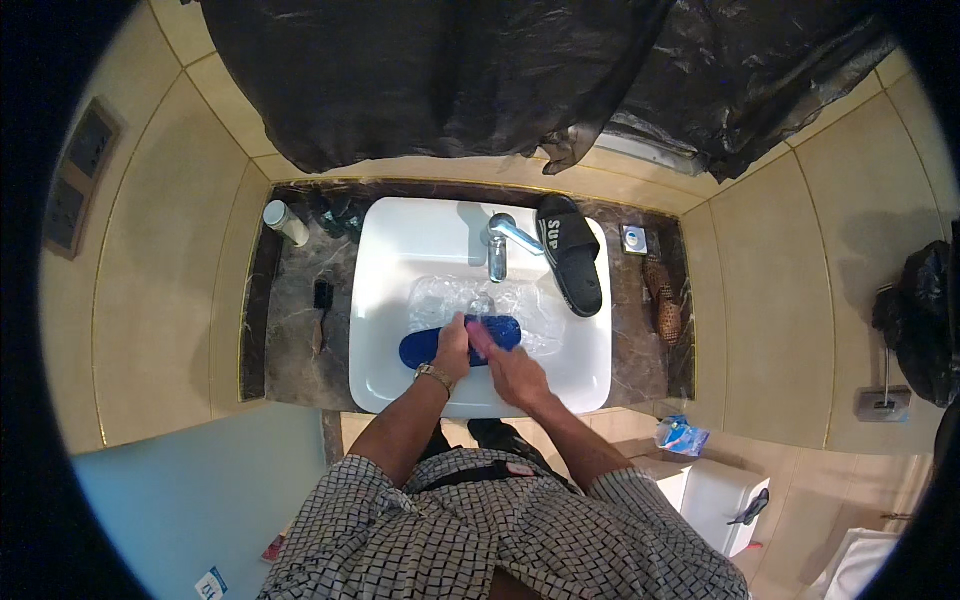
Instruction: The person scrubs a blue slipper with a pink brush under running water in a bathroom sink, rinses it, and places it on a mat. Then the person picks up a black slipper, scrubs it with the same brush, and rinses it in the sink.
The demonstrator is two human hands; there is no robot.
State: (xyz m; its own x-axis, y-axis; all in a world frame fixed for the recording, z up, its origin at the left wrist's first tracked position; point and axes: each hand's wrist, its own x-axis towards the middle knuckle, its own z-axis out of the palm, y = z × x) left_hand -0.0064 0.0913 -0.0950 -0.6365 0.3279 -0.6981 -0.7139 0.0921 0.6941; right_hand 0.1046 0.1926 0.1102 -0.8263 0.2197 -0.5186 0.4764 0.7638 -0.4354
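Over the white sink (372, 290) I hold a blue slide sandal (420, 348) lying slantwise above the water. My left hand (453, 350) is closed around its middle. A small pink object (480, 340), perhaps a brush or a bar of soap, is gripped in my right hand (519, 378) and pressed against the sandal. Its exact kind is blurred. Clear rippling water (540, 312) fills the bottom of the basin, below the chrome faucet (498, 248). A black slide sandal (572, 258) with pale lettering leans on the sink's back right rim.
On the left of the dark marble counter (295, 345) are a white bottle (286, 223) and a small dark brush (322, 296). A brown textured item (664, 302) and a small white box (634, 239) lie on the right. Black plastic sheeting (430, 80) hangs behind the sink.
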